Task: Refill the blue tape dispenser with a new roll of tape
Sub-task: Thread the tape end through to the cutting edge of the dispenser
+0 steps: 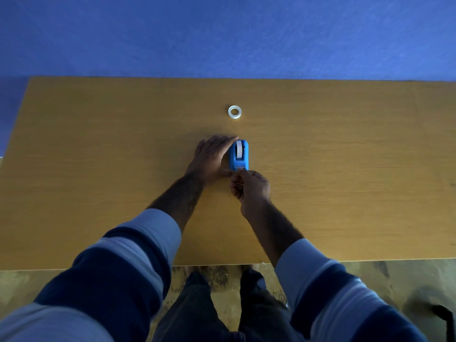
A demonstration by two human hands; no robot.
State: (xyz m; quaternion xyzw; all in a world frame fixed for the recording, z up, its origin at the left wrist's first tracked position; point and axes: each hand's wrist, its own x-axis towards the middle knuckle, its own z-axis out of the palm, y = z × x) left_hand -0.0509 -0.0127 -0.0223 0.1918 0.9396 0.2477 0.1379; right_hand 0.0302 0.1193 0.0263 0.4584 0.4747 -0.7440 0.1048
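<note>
The blue tape dispenser [238, 156] stands in the middle of the wooden table [98, 144], with a whitish roll seated in its top. My left hand [211, 157] lies flat against the dispenser's left side, fingers straight, thumb at its near end. My right hand [250, 186] is at the dispenser's near end with thumb and fingers pinched together; a thin clear strip of tape seems to be between them. A separate white tape roll [234, 112] lies flat on the table beyond the dispenser, apart from both hands.
A blue wall [222, 33] rises behind the table's far edge. The table's near edge runs just in front of my legs, with mottled floor [370, 280] below. A dark object [444, 319] sits at the bottom right corner.
</note>
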